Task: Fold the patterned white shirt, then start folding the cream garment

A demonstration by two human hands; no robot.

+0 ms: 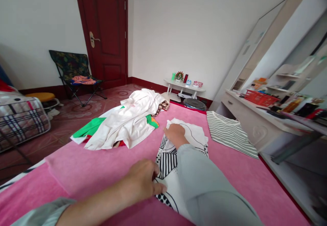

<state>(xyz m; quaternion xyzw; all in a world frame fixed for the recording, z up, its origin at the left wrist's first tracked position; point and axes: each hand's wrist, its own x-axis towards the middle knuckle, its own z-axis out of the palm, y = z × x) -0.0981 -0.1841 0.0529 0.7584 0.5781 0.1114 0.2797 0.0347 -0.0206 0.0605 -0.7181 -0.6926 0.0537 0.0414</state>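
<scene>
A white garment with black stripes, dots and curved lines (169, 163) lies partly folded on the pink bedspread in front of me. My left hand (144, 178) pinches its near left edge between thumb and curled fingers. Farther up, my right hand (175, 134) grips the same cloth close to its far left corner, the fingertips mostly hidden behind the hand. My right sleeve covers much of the garment's right side.
A heap of white and green clothes (138, 117) lies at the bed's far left. To the right sits a folded striped shirt (230, 130), beside a dresser (255, 111) with a red basket (260, 98). Beyond the bed stand a small white table (185, 85) and a folding chair (71, 65).
</scene>
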